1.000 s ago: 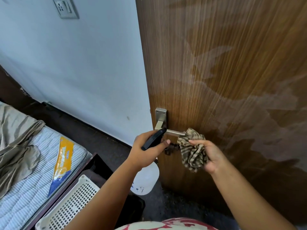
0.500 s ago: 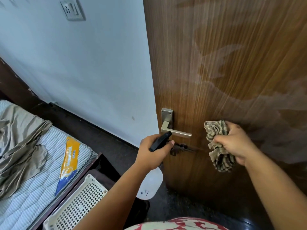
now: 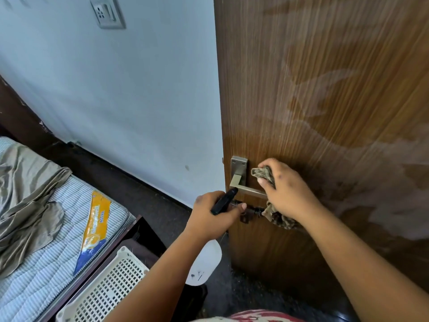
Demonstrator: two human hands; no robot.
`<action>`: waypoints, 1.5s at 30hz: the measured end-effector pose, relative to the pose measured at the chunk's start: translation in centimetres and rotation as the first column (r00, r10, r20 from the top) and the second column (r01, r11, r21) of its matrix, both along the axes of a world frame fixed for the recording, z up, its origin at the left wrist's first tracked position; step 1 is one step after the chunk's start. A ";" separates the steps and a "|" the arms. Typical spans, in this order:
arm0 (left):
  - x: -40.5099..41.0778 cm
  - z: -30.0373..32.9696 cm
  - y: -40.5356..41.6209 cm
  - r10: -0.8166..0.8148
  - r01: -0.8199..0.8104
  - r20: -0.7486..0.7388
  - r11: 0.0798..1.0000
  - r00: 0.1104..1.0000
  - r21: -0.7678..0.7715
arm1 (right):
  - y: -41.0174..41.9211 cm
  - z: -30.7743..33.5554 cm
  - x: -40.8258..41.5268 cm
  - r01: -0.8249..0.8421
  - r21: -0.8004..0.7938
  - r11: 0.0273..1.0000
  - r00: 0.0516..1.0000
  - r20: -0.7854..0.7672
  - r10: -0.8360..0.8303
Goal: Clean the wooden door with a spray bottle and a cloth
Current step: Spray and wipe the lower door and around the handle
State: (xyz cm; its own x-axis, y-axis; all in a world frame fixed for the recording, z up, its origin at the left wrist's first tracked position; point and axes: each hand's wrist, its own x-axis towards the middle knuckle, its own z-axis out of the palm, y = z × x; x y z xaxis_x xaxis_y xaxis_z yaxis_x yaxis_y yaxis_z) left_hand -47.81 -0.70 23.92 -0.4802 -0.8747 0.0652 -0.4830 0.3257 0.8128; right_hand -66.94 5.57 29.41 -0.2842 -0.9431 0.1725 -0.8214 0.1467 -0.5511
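Forearms reach up from the bottom edge toward the wooden door [image 3: 325, 89], the left one rising from lower centre, the right one slanting in from the lower right. Left hand [image 3: 213, 217] grips the spray bottle [image 3: 204, 263] by its neck, fingers curled round it, with the black spray head pointing up and right toward the door and the white body hanging below the wrist. Right hand [image 3: 285, 189] holds the bunched checked cloth [image 3: 276, 217], thumb and fingers closed over it; a fold shows above the thumb and the rest hangs under the palm. This hand presses the cloth against the door at the far end of the metal lever handle [image 3: 246, 189], just right of its backplate, and above a dark latch [image 3: 248, 212]. Both hands sit near the door's left edge, close together but apart. Pale streaked patches spread over the door face to the right and above, where the panel is broad and bare. Left of the door stands a pale wall [image 3: 127, 101] with a socket [image 3: 108, 12] high up. Lower left, a white slotted basket [image 3: 109, 287] sits beside a bed [image 3: 34, 252] with a striped mattress, and dark floor runs between them and the wall.
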 end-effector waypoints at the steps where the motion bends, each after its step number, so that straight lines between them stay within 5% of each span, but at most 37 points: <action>1: 0.1 0.1 0.0 -0.028 0.028 -0.016 1.000 0.999 0.010 | -0.9 -0.1 0.7 -0.002 0.028 1.000 0.998 -0.063 0.004; 5: 0.1 -0.2 -0.1 -0.055 0.059 -0.073 0.997 0.996 0.054 | -4.5 -0.3 3.0 0.035 0.297 0.954 0.995 -0.101 -0.006; 11: -1.1 -0.8 -1.0 -0.098 0.113 -0.126 0.988 0.987 0.110 | -4.4 -0.2 2.6 0.000 0.380 0.925 0.987 -0.150 0.062; 16: -3.1 -1.5 -1.8 -0.087 0.092 -0.108 0.995 0.990 0.045 | -2.5 2.5 -1.7 -0.065 0.621 0.781 0.979 -0.110 0.170; 23: -3.3 -2.2 -2.1 -0.029 0.039 -0.211 0.998 0.977 0.043 | -5.6 1.1 3.2 0.081 0.470 0.879 0.997 -0.052 -0.064; 27: -3.3 -2.2 -2.1 -0.024 0.041 -0.245 0.997 0.969 0.063 | -4.8 1.8 1.1 -0.024 0.508 0.861 0.999 0.040 0.005; 32: -3.0 -2.5 -2.4 -0.053 0.075 -0.229 0.993 0.972 0.090 | 0.7 2.8 -3.2 0.063 0.608 0.792 0.994 -0.112 0.008; 34: -2.8 -2.5 -2.3 -0.063 0.082 -0.205 0.993 0.977 0.085 | 2.1 3.1 -3.8 0.121 0.480 0.869 0.992 -0.087 -0.090; 36: -2.6 -2.5 -2.1 -0.059 0.080 -0.215 0.992 0.975 0.093 | 2.1 3.1 -2.8 0.137 0.140 0.981 0.991 -0.027 -0.134; 38: -2.6 -2.1 -2.0 -0.050 0.075 -0.221 0.992 0.974 0.103 | 1.4 2.8 -1.1 0.041 -0.180 0.983 0.997 -0.052 -0.051; 40: -2.5 -1.8 -2.1 -0.054 0.076 -0.227 0.993 0.972 0.091 | 0.7 1.7 0.1 -0.132 -0.342 0.930 0.961 -0.273 0.036; 42: -2.2 -1.8 -2.1 -0.066 0.084 -0.232 0.994 0.971 0.067 | 0.4 0.8 -0.3 -0.331 -0.480 0.812 0.821 -0.571 -0.003; 45: -1.3 -1.9 -2.2 -0.051 0.078 -0.272 0.993 0.961 0.091 | -0.2 0.5 -2.6 -0.381 -0.691 0.614 0.775 -0.601 -0.196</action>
